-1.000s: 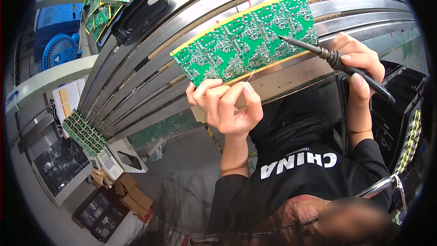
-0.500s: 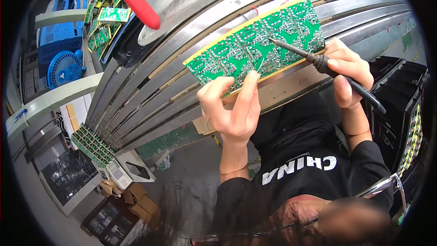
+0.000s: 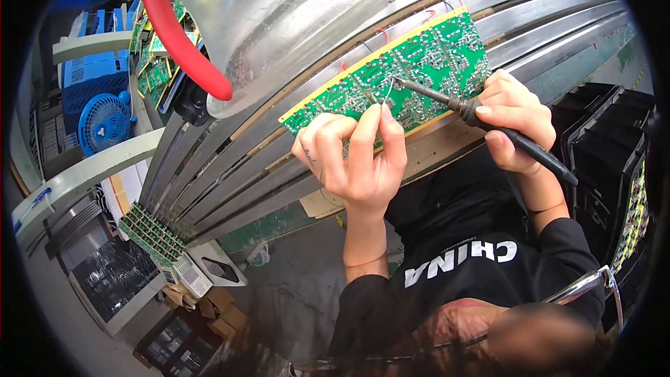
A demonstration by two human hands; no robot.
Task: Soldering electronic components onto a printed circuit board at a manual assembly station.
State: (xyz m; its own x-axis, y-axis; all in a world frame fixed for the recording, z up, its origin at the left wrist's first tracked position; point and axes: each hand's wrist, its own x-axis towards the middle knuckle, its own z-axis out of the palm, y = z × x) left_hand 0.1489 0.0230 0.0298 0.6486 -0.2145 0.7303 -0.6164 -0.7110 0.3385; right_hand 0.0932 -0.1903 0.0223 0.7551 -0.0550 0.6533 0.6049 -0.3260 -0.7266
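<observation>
- Long metal rails (image 3: 244,157) run across the table, with a blue fan (image 3: 105,124) and a pile of green boards (image 3: 155,73) off to the left; a red handle (image 3: 185,45) shows up close at the upper left.
- Lying over the rails at their near side, the green circuit board (image 3: 433,63) has its soldered joints facing the camera; red and black leads stick out past its far edge.
- Right hand (image 3: 516,122): fingers wrapped round the grip of a soldering iron (image 3: 455,103), whose tip points at the middle of the board.
- Left hand (image 3: 356,157): thumb and forefinger pinched narrow on a thin wire (image 3: 388,92), the other fingers curled at the board's near edge.
- Wire end and iron tip come together at about one spot; whether they touch cannot be told.
- Judging by this, the step in hand is soldering a joint.
- Next would seem to call for a steady tip, a little wire fed into the heat, and both drawn clear without bridging neighbouring joints.
</observation>
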